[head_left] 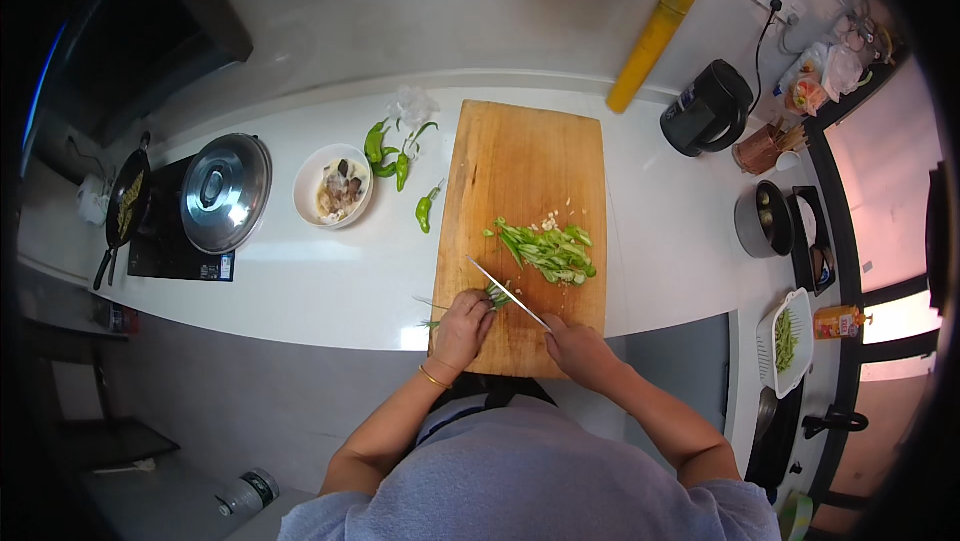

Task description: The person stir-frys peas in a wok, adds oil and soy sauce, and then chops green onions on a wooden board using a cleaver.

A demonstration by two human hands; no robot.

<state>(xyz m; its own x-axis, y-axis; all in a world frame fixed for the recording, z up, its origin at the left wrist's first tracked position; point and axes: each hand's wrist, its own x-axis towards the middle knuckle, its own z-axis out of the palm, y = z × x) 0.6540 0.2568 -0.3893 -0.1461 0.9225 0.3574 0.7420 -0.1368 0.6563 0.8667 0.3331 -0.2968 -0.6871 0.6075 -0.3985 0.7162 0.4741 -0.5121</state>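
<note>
On a wooden cutting board [536, 166], my left hand [463, 329] holds down a small bunch of green scallions [498, 295] near the board's lower left. My right hand [581, 352] grips a kitchen knife [514, 297], its blade slanting up and left across the bunch beside my left fingers. Whether the blade touches the scallions I cannot tell. Just above the knife lies a pile of sliced green peppers [551, 252], with chopped pale bits, perhaps garlic, [551, 223] at its upper edge. The knife's handle is hidden in my right hand.
Left of the board are whole green peppers [403, 170], a white bowl of food [302, 200], a domed metal lid [217, 211] and a black pan [129, 196]. To the right stand a black electric kettle [701, 110], a pot [754, 222] and a white basket of green vegetables [805, 346].
</note>
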